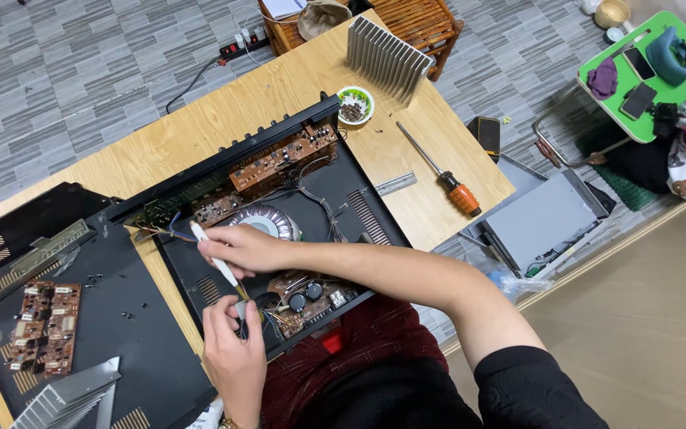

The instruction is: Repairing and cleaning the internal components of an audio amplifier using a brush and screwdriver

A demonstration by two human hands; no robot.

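At the far left of a wooden bench (200, 127), a brown circuit board (44, 327) lies on a detached black cover panel (129, 318), with a ribbed metal heat sink (69, 397) at its near corner. Beside it sits an opened black amplifier case (367, 210), packed with more brown boards, wiring and a round silver transformer (263, 220). Over the case's front edge, the person's left hand (236, 349) is closed around a small part beside the black capacitors (303, 298), fingers curled together; what exactly it pinches cannot be made out. Just above it, the right hand (244, 248) is clamped on a white-handled tool (214, 260) held like a pen, its tip angled down to the spot by the left hand's fingers. Farther right, a small bowl of screws (355, 105) and a second, larger heat sink (387, 57) stand near the bench's far end, and an orange-handled screwdriver (442, 171) lies on the bare wood. A green folding table (637, 119) stands on the floor at far right.
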